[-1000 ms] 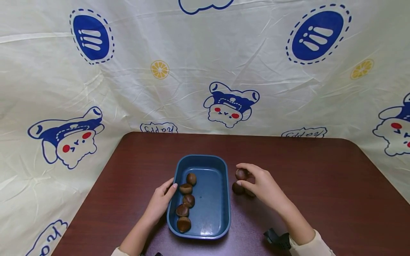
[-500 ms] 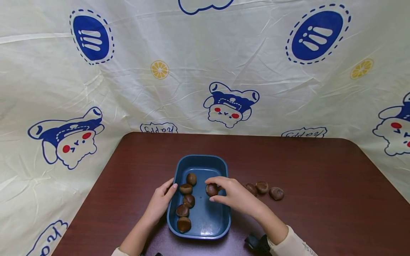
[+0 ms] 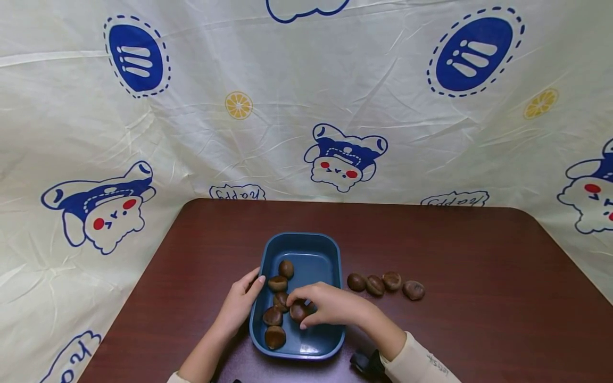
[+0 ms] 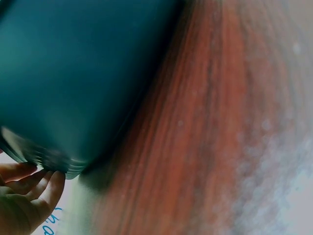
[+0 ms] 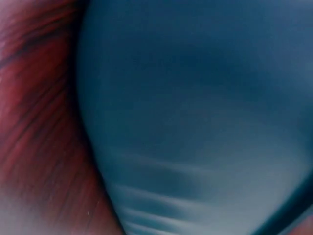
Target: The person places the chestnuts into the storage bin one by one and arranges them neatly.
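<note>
In the head view, my right hand [image 3: 332, 304] pinches a brown chestnut [image 3: 297, 313] between thumb and fingers, low inside the blue tray [image 3: 319, 340]. Along the tray's left side runs an uneven column of several chestnuts [image 3: 275, 337], right beside the held one. My left hand [image 3: 240, 298] grips the tray's left edge, thumb at the rim and fingers along the outer wall. The left wrist view shows the left fingers [image 4: 51, 191] against the tray's wall. Only the tray's outer wall [image 5: 186, 122] and the table fill the right wrist view; the right hand is hidden there.
Right of the tray, several more chestnuts [image 3: 375, 285] lie in a rough row on the dark brown table [image 3: 479, 255]. A white printed cloth [image 3: 278, 149] hangs behind the table. A black wrist device [image 3: 369, 364] sits at my right sleeve.
My right hand has picked up a chestnut from the group on the right and carried it left and down into the tray. The left hand and tray stay put.
</note>
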The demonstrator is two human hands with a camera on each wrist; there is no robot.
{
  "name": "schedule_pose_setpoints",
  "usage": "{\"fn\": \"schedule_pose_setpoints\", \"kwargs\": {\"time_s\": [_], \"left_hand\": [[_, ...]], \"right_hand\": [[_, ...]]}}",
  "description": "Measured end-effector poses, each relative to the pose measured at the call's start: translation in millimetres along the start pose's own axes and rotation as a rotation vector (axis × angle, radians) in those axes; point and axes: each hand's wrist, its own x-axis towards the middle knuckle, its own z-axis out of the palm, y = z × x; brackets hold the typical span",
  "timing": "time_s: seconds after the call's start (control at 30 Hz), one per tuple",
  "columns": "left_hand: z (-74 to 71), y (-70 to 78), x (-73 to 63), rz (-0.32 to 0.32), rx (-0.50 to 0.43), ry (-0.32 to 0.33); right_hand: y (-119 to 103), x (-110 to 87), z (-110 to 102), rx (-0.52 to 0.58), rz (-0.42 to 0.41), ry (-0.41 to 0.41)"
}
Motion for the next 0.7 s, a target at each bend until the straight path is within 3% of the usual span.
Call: {"fn": "schedule_pose_setpoints", "kwargs": {"time_s": [0.3,0.7], "left_hand": [[-1.1,-1.8,-0.1,0.015,0.006,-0.012],[-0.5,-2.2,0.4,0.018,0.012,-0.015]], "right_hand": [[0,6.9,8,-0.080,-0.001,-0.080],[0,5.8,14,-0.162,0.016,-0.080]]}}
